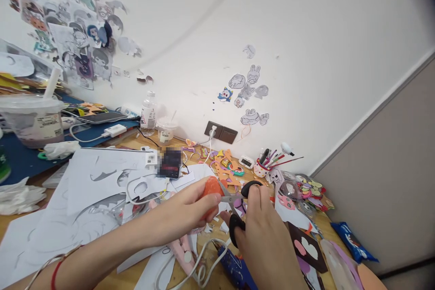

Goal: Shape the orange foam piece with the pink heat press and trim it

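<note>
Pinched in my left hand [193, 203] is a small orange-red piece [213, 185] with a rounded edge; its material is hard to make out. My right hand [263, 231] has its fingers through the black handles of a pair of scissors [230, 199]. The scissor blades are spread apart and point left at the orange-red piece, close to my left thumb. Part of the piece is hidden behind my left fingers. Below my hands lie a blue glue gun [234, 266], a pink tool [182, 250] and a looped white cable [201, 272].
Paper sheets [44, 235] and cut scraps cover the wooden desk. A phone [170, 163] stands behind my left hand. Toward the wall are a pen cup [261, 168], a small digital clock [246, 161] and a bottle [148, 115]. A lidded drink cup [32, 120] stands far left.
</note>
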`<state>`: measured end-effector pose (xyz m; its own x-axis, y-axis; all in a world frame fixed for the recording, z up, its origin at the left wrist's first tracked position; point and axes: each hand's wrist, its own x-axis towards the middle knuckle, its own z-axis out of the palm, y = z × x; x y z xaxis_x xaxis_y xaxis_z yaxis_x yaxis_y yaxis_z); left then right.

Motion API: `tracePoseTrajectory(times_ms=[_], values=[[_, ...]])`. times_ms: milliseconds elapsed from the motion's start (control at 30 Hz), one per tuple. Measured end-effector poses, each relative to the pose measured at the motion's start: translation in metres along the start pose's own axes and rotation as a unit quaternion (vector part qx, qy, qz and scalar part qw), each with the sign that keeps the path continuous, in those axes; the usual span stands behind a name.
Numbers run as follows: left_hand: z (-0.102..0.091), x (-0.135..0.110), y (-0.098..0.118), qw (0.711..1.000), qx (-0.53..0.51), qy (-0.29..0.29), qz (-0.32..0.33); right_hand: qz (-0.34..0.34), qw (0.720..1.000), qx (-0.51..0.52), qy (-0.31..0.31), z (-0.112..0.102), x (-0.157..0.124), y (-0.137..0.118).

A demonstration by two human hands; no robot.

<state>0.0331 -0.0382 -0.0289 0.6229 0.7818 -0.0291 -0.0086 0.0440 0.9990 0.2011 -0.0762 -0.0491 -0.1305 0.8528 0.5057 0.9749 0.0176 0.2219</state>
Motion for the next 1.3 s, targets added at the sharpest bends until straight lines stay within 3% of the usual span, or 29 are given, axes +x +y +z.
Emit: tracePoseTrajectory(times_ms=[233, 567, 767, 1000, 1300], values=[[0.003, 0.004, -0.01, 0.997, 0.049, 0.03, 0.052, 0.003, 1.0, 0.007, 0.011, 0.004, 0.0, 0.004], [0.002, 0.003, -0.005, 0.989, 0.136, 0.046, 0.035, 0.003, 0.999, 0.029, 0.014, 0.0, 0.005, 0.009], [0.006, 0.001, -0.012, 0.968, 0.183, 0.147, 0.092, -0.015, 0.999, 0.044, -0.007, 0.003, 0.002, 0.006], [0.012, -0.002, -0.013, 0.948, 0.207, 0.193, 0.143, -0.007, 0.996, 0.073, -0.052, 0.001, -0.002, 0.003], [0.006, 0.0, -0.013, 0.976, 0.107, 0.123, 0.146, 0.002, 0.992, 0.09, -0.09, -0.006, 0.003, 0.002]])
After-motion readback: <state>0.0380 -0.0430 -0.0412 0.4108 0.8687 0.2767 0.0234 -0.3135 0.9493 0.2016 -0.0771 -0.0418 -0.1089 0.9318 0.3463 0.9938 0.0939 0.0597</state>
